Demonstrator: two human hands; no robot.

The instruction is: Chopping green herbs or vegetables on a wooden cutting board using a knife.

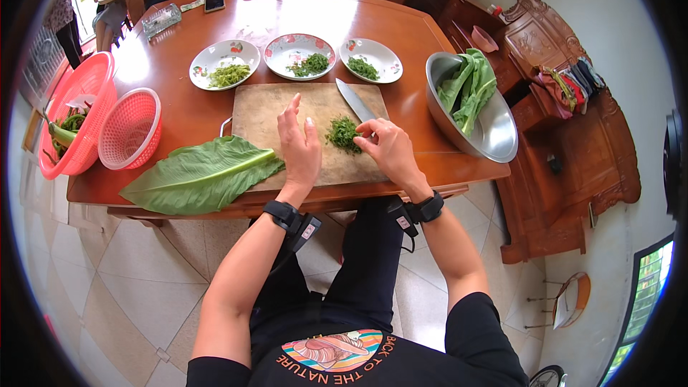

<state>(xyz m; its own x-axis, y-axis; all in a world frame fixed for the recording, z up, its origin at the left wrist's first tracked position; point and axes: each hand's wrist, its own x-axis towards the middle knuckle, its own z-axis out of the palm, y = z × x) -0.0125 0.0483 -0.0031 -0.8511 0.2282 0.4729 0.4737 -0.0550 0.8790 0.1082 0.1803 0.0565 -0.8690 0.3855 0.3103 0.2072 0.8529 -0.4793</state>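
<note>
A pile of finely chopped greens point(343, 134) lies on a wooden cutting board point(258, 113). My left hand point(301, 145) is raised over the board, left of the pile, fingers apart and holding nothing. At the pile's right edge is my right hand point(386, 148), thumb and forefinger close together; whether they pinch any greens I cannot tell. A knife point(355, 100) lies on the board, its blade pointing away and its handle hidden by my right hand. One large green leaf point(201, 174) rests at the lower left, its stalk end on the board.
Behind the board, three plates point(224, 64) point(300, 57) point(371, 61) hold chopped greens. A steel bowl point(497, 131) with leaves point(467, 88) stands right. Pink baskets point(130, 129) point(97, 86) are left. Farther back are a phone point(215, 2), a glass tray point(162, 21) and people.
</note>
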